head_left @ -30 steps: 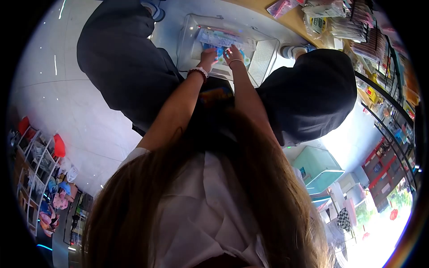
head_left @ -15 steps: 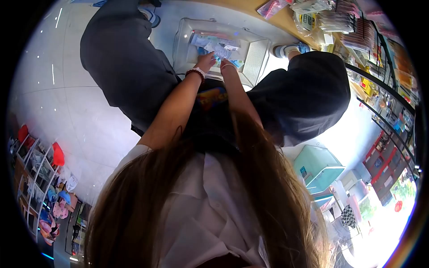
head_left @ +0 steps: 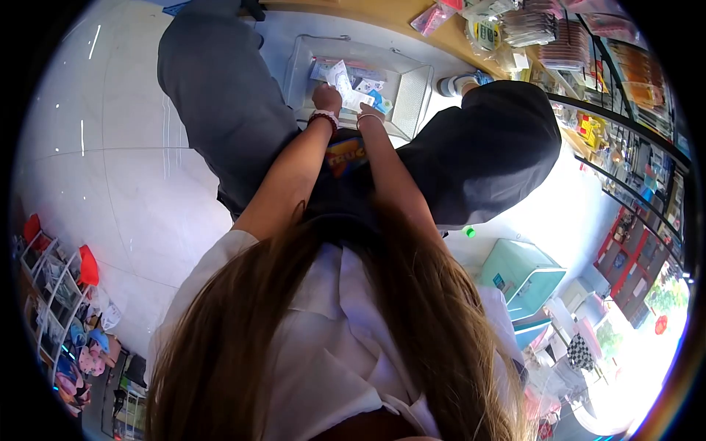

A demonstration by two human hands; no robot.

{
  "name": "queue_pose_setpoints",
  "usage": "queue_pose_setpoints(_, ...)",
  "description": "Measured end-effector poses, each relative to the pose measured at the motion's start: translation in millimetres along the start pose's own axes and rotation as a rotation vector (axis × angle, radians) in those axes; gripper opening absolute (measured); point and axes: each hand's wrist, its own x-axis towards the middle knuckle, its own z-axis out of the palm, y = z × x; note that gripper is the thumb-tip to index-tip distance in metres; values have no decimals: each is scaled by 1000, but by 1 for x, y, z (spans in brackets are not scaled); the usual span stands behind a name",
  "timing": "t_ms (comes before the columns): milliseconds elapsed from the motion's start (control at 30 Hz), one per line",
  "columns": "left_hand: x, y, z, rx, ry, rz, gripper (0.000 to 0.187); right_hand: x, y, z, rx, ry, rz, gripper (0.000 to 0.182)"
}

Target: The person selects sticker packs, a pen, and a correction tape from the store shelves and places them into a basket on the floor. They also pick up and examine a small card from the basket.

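Observation:
Over a wire mesh basket [head_left: 300, 70] on the floor between the legs, both hands are close together. My left hand [head_left: 326, 98], with a beaded bracelet at the wrist, is closed on the edge of a white paper-like packet [head_left: 341, 81]. The packet looks bent or folded, and any print on it is too small to read. My right hand [head_left: 371, 112] has its fingers closed at the packet's lower right end; the fingertips are partly hidden. Beneath lie several flat blue and white packets [head_left: 379, 99] on the basket's bottom.
A wooden shelf edge [head_left: 397, 22] runs behind the basket, with hanging packaged goods [head_left: 562, 44] at the right. Dark trouser legs [head_left: 228, 88] flank the basket. A mint-green bin [head_left: 526, 275] stands behind on the right. A rack of goods [head_left: 55, 309] stands at the lower left.
The white packet now stands up higher beside my left hand, which has shifted slightly left. My right hand has moved a little lower. The whole view has shifted slightly.

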Motion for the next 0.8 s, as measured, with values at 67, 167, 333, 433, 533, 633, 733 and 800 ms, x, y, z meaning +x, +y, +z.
queue_pose_setpoints(67, -4, 16, -11, -55, 70, -23, 22, 16, -1, 3, -42, -119, -137, 27)
queue_pose_setpoints(167, 4, 19, -3, -294, -28, 0, 22, -41, -17, -5, 400, -317, -41, 33)
queue_pose_setpoints(333, -2, 27, -1, -689, -231, 89, 23, -77, -30, -11, 582, -475, -182, 25)
queue_pose_setpoints(433, -11, 37, -16, -767, -291, 4, 23, -74, -28, -10, 631, -506, -184, 18)
queue_pose_setpoints(533, -11, 38, -18, -829, -258, -89, 22, -69, -27, -11, 690, -506, -145, 16)
queue_pose_setpoints(633, -5, 34, -18, -851, -313, -174, 27, -69, -27, -12, 706, -483, -109, 13)
queue_pose_setpoints(733, -3, 33, -15, -1006, -347, -280, 27, -68, -28, -13, 701, -513, -107, 13)
queue_pose_setpoints(800, -2, 31, -12, -1166, -320, -320, 24, -67, -28, -12, 702, -541, -105, 13)
